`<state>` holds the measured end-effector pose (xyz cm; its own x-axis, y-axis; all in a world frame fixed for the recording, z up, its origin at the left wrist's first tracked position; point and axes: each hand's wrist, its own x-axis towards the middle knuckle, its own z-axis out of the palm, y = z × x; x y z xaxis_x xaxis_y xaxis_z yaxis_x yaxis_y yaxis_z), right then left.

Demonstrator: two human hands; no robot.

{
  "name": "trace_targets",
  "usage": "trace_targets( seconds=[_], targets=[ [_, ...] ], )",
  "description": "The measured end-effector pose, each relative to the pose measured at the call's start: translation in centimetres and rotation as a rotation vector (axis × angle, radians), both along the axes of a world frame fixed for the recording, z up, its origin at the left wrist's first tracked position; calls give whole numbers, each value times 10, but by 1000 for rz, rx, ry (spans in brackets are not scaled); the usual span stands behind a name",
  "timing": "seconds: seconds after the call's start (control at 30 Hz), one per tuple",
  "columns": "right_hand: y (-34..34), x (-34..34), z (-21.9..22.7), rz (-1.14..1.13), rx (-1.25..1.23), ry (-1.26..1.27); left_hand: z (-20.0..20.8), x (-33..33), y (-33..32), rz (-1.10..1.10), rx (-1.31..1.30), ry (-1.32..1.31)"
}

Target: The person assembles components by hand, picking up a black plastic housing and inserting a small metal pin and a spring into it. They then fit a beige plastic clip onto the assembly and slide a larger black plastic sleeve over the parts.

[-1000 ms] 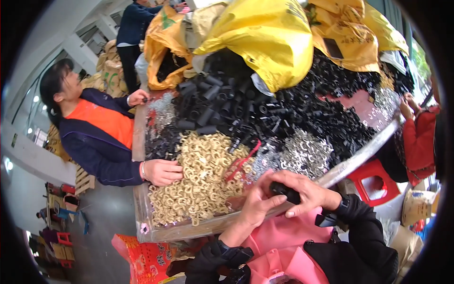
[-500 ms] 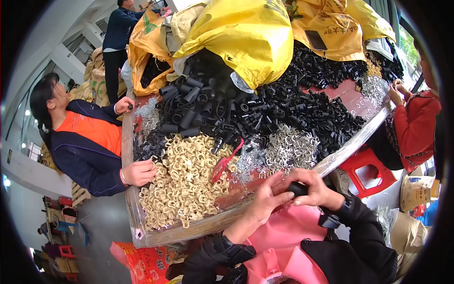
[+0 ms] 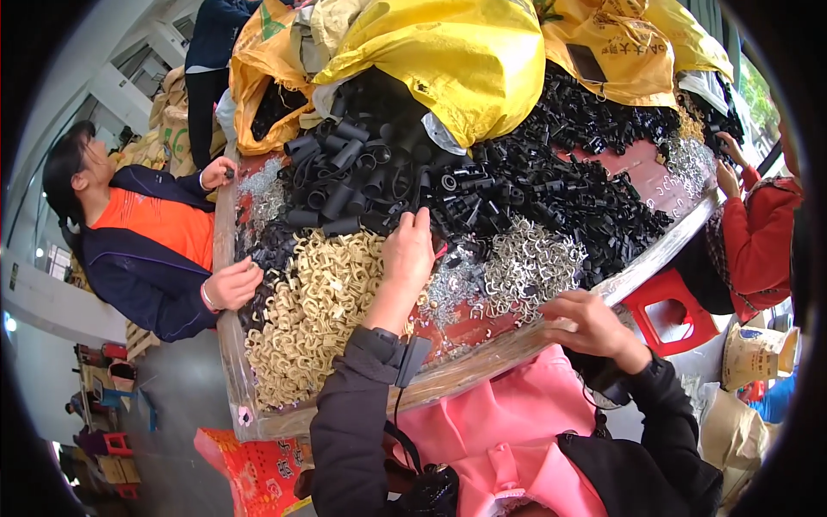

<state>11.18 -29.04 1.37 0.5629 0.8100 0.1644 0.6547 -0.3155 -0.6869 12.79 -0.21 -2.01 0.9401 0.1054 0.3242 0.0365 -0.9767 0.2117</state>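
My left hand (image 3: 408, 257) reaches over the table with its fingers stretched away from me. Its fingertips meet the near edge of the black plastic parts (image 3: 482, 202), just past the beige clip-shaped pieces (image 3: 323, 302). No held part shows in it, though the palm side is hidden. Close to the table's front edge, my right hand (image 3: 590, 323) hovers with bent fingers apart, and nothing is visible between them. Beyond it lies a heap of silvery curved metal clips (image 3: 530, 267). Small screws or similar metal bits (image 3: 452, 289) lie between the two hands.
The red table has a worn wooden rim (image 3: 465, 375). A large yellow sack (image 3: 448, 60) spills black tubes (image 3: 340, 159) at the back. A person in an orange shirt (image 3: 159, 237) works at left; another in red (image 3: 762, 228) at right, beside a red stool (image 3: 668, 314).
My hands were together around a small black part over the front edge. They have separated: the left has gone forward to the black heap, the right stays near the rim.
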Motion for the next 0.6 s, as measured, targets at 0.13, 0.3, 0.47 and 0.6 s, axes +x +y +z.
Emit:
trace_targets(
  seconds=[0.13,0.3,0.47,0.6],
  targets=[
    [49,3,-21,173,71,-112,4,-15,21,100,-782,-102],
    [95,-3,-47,183,9,-301,24,-85,16,424,-2066,-211],
    [117,-2,-52,178,-171,-420,10,-136,-4,254,-2056,108],
    [122,1,-52,193,-263,-431,-3,-142,-17,179,-2147,225]
  ],
)
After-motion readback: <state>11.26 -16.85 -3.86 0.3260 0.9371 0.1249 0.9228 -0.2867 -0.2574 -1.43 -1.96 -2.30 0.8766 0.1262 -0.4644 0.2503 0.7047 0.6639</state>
